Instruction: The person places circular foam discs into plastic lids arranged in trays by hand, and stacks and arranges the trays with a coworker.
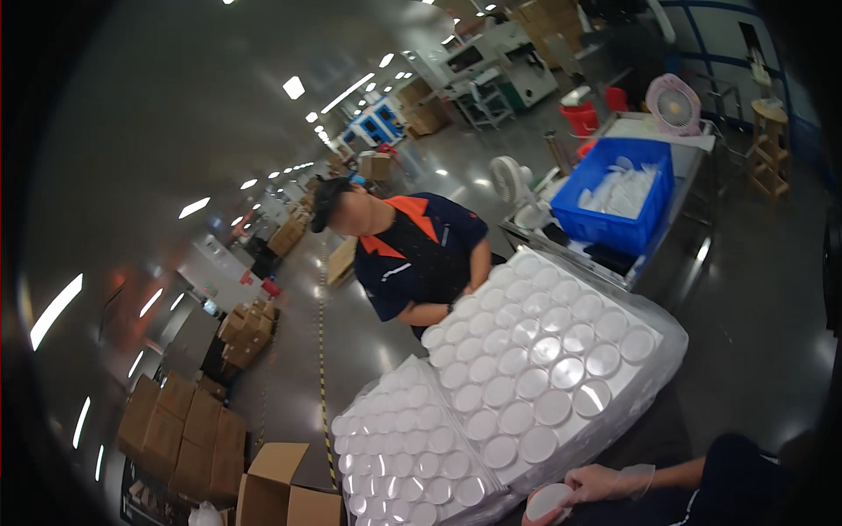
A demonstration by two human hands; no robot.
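Observation:
At the lower right, my right hand point(599, 483), in a thin clear glove, comes in from the right under a dark sleeve. Its fingers are closed on the edge of a round white lid-like disc point(549, 501). A bit of finger point(530, 519) shows at the disc's lower left rim, probably my left hand, mostly cut off by the frame's lower edge. Just beyond are two white panels, the right one point(561, 427) and the left one point(438, 394), covered with rows of similar round white pieces point(532, 383). Clear plastic wrap point(660, 351) hangs around their sides.
Across the panels stands a person in a dark and orange shirt point(421, 241), arms at the far edge. A blue bin point(605, 230) of white pieces, a white fan point(511, 182) and a pink fan point(674, 103) are on a metal table. Cardboard boxes point(180, 430) are stacked left; an open carton point(279, 491) is nearer.

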